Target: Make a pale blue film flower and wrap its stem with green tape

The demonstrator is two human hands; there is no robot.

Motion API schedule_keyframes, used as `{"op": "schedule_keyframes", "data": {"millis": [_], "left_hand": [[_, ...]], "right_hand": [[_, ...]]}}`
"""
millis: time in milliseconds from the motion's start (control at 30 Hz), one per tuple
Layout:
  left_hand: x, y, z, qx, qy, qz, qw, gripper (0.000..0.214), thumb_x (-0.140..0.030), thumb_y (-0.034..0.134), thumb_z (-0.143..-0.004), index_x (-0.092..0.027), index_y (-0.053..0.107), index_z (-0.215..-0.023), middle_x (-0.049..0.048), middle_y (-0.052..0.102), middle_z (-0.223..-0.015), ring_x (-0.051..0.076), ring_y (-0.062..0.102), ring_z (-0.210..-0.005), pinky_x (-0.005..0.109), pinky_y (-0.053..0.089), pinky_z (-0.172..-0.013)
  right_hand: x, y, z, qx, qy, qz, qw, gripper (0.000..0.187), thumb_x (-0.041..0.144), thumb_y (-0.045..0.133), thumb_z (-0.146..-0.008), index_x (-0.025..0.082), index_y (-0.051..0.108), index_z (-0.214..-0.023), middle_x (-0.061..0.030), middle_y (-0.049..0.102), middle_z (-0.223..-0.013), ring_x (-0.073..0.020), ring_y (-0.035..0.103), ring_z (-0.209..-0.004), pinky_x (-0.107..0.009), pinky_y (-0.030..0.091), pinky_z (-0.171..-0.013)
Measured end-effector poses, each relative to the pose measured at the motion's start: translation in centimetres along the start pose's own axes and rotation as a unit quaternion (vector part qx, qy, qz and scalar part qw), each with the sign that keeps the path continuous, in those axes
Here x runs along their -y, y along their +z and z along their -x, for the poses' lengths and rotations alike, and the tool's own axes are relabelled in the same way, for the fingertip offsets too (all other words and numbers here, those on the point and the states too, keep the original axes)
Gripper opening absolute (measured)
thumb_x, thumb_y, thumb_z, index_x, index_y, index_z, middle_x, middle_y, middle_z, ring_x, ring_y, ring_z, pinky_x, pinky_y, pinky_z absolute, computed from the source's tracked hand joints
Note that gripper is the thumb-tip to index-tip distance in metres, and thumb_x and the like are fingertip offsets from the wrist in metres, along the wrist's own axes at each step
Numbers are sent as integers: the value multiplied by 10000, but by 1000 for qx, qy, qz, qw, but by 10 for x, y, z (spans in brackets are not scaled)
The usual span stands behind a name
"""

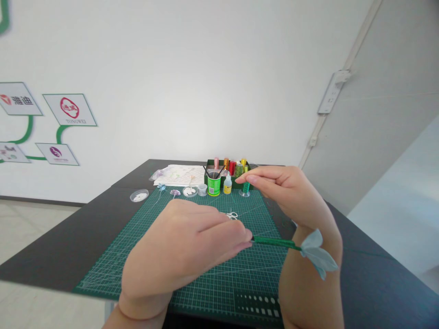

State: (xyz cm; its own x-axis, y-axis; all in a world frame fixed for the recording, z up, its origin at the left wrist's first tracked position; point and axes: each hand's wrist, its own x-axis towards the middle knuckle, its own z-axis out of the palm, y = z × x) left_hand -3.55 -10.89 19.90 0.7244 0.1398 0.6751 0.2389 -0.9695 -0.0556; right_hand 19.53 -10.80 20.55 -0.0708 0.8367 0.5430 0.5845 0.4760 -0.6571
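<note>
My left hand (192, 246) is closed in a pinch on the end of a flower stem (274, 241) wrapped in shiny green thread. The stem points right and lies nearly level above the mat. At its far end sits a pale blue flower (318, 256) with several pointed petals, in front of my right forearm. My right hand (279, 183) is raised farther back, thumb and fingertips pressed together. Whatever they hold is too fine to make out. Just behind those fingertips stands a spool of green thread (246, 188). White-handled scissors (232, 215) lie partly hidden behind my left hand.
A green cutting mat (212, 278) covers much of the black table (370, 274). Along its back stand a green can (214, 185) of tools, a glue bottle (227, 184), a small jar (202, 189), dishes of white pieces (139, 196) and a box of thread spools (210, 165).
</note>
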Motion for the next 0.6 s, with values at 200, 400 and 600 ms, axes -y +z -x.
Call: {"op": "schedule_keyframes", "data": {"millis": [200,400,600], "left_hand": [[2,-3,-2,-130,-68,-1,989,176,-272,664,-965,-226,694,-1132,-63,733,-716,58,597,-528,185,432,-539],[15,4,-8,-290,-229,34,929,262,-296,741,-890,-268,752,-1151,-31,788,-779,110,681,-593,203,520,-540],[30,13,-18,-312,-290,102,899,267,-296,727,-886,-252,765,-1147,-11,787,-744,123,690,-584,203,533,-519]], "right_hand": [[-6,5,-5,77,2,-50,996,240,372,625,-925,238,820,-885,-29,760,-818,-173,649,-745,-280,468,-630],[-2,7,-4,61,-21,1,998,288,381,581,-961,235,820,-892,-30,759,-822,-167,622,-721,-284,445,-620],[-1,4,-1,37,-5,28,999,281,373,577,-963,240,820,-917,-28,771,-840,-160,621,-688,-275,426,-577]]}}
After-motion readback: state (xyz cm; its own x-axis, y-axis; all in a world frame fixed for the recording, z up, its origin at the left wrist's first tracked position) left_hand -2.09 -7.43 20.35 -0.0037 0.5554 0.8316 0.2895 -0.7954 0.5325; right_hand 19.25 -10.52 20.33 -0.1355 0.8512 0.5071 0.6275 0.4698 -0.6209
